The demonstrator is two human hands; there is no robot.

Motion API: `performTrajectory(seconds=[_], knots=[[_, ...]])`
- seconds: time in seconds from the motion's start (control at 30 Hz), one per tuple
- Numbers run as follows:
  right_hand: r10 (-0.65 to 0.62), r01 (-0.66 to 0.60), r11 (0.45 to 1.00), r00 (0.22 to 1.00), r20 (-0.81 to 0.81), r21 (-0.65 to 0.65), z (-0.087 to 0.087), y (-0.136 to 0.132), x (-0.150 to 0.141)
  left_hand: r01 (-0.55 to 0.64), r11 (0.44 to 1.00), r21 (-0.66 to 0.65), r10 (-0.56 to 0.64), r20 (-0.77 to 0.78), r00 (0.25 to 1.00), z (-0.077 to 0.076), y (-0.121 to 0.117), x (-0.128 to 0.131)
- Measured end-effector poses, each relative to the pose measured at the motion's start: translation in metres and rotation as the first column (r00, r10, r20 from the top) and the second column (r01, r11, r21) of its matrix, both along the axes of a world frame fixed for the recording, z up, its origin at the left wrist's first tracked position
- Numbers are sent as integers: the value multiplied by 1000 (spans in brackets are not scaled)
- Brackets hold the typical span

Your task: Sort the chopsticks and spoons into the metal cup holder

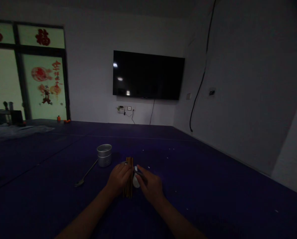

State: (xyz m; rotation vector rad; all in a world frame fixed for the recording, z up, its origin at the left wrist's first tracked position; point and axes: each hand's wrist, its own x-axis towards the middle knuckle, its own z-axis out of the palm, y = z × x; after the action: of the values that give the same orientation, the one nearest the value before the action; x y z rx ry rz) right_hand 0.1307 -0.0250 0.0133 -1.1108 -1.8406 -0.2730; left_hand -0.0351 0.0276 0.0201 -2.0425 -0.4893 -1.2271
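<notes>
A bundle of brown chopsticks [128, 192] lies lengthwise on the dark blue tabletop. My left hand [120, 177] is over it with the fingers curled together; a small shiny metal edge shows at its fingertips, but what it grips is hidden. Just right of the chopsticks rests a white spoon [136, 183]. Above this spoon, my right hand [150, 186] pinches a thin dark handle [140, 173] that points toward my left hand. To the left stand a silver metal cup [104, 158] and, beside it, a long-handled metal utensil [81, 182] lying with its handle end near the cup.
Small white scraps [148, 167] dot the blue tabletop [213, 199]. Clear plastic sheeting [19, 131] and a dark box [8, 117] are at the far left. Small orange items [67, 121] sit by the back edge. A black cable [199, 88] hangs down the right wall.
</notes>
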Motion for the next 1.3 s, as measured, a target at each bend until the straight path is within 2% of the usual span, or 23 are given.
performTrajectory(seconds=[0.07, 0.13, 0.23, 0.3, 0.37, 0.5, 0.63, 0.73, 0.9, 1.0, 1.2, 1.3], knots=[[31, -36, 997, 997, 68, 72, -2, 2, -2, -2, 1000, -30, 2, 4, 1000, -1, 1, 1], [1, -17, 992, 992, 123, 128, -5, 6, -2, -18, 998, -66, 18, -2, 1000, -1, 2, 0], [-177, 159, 979, 974, 139, 130, -4, 10, 3, -104, 981, -161, 101, -28, 994, 2, 4, -3], [-312, 308, 950, 938, 152, 48, 0, 11, 9, -212, 941, -263, 207, -46, 977, 5, 4, -7], [-394, 414, 908, 896, 204, -67, 6, 9, 13, -345, 853, -392, 334, -98, 937, 10, 5, -10], [-415, 513, 815, 841, 347, -270, 15, 5, 12, -576, 565, -591, 527, -278, 803, 18, 5, -17], [-389, 543, 747, 825, 410, -383, 18, 4, 6, -673, 335, -659, 615, -388, 686, 21, 6, -26], [-361, 542, 723, 826, 434, -429, 16, 5, 4, -695, 210, -688, 677, -410, 611, 21, 9, -37], [-310, 517, 699, 842, 442, -494, 11, 5, 4, -736, 140, -662, 799, -364, 479, 18, 15, -57], [-289, 510, 684, 846, 449, -521, 8, 7, 4, -745, 94, -660, 831, -360, 424, 16, 18, -68], [-273, 487, 698, 859, 433, -525, 4, 9, 7, -705, -4, -709, 812, -414, 412, 14, 23, -79], [-270, 472, 714, 867, 419, -517, 3, 9, 8, -699, 0, -716, 809, -410, 421, 13, 25, -81]])
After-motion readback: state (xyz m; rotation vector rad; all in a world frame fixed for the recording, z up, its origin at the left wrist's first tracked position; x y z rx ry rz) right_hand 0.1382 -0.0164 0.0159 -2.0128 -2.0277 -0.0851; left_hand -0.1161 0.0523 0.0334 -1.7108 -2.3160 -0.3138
